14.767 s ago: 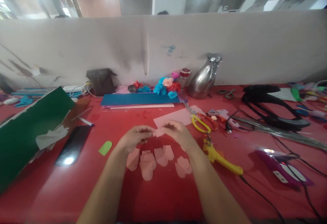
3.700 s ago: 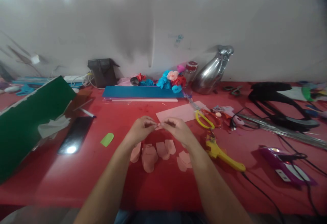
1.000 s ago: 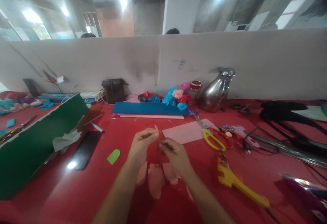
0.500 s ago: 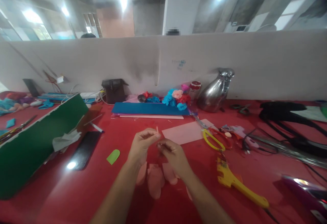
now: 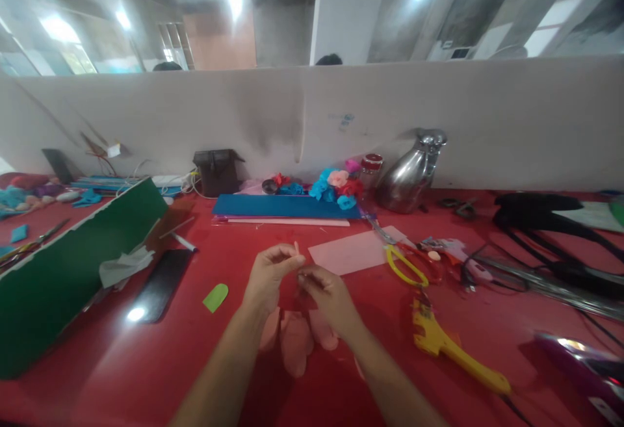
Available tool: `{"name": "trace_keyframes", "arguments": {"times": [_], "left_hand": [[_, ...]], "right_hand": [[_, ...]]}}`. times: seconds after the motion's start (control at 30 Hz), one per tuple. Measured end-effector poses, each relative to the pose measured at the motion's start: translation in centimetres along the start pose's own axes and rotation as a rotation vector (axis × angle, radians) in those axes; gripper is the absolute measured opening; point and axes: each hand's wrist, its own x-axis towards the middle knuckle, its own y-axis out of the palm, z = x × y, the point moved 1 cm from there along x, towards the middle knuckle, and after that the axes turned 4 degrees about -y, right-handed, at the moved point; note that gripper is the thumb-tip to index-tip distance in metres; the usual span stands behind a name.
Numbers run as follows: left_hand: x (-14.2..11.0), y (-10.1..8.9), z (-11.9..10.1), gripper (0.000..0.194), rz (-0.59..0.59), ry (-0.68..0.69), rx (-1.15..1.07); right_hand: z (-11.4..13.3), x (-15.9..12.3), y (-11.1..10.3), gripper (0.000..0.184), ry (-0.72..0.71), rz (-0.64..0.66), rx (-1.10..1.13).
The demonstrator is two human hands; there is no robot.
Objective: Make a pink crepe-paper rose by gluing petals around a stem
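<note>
My left hand [image 5: 273, 274] is raised over the red table, thumb and fingers pinched on a small pink paper piece [image 5: 297, 249] whose thin tip sticks up. Close beside it, my right hand [image 5: 325, 294] has its fingertips pressed together; whatever they hold is too small to make out. Below my hands lie several pink paper petals [image 5: 295, 346], partly covered by my wrists. A pink paper sheet [image 5: 348, 251] rests flat just beyond my right hand. To the left is a green paper piece [image 5: 215, 297] with one rounded end.
Yellow-handled scissors [image 5: 407, 266] and a yellow glue gun [image 5: 453, 352] lie to the right, near a purple iron [image 5: 585, 365]. Left are a phone [image 5: 163, 284] and a green board [image 5: 88, 271]. Paper flowers [image 5: 336, 186] and a metal jug [image 5: 409, 177] stand behind.
The whole view has shifted very slightly. Both hands keep nearly the same pose, with the right fingertips moved a touch to the left.
</note>
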Motion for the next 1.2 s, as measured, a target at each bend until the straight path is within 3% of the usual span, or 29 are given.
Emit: {"name": "trace_keyframes", "arguments": {"times": [0.3,0.63,0.87,1.2], "left_hand": [[-0.1,-0.1,-0.2,0.016,-0.002,-0.013,0.034],[-0.1,-0.2,-0.5,0.020,-0.011,-0.050,-0.074],[0.1,-0.9,-0.5,0.024,0.006,-0.114,0.050],[0.3,-1.1,-0.3,0.014,-0.035,-0.063,0.024]], "right_hand": [[0.3,0.0,0.0,0.013,0.020,-0.006,0.012],[-0.2,0.0,0.4,0.015,0.028,0.043,0.023],[-0.1,0.0,-0.1,0.016,0.001,0.026,-0.021],[-0.3,0.1,0.1,0.017,0.021,0.055,-0.007]]}}
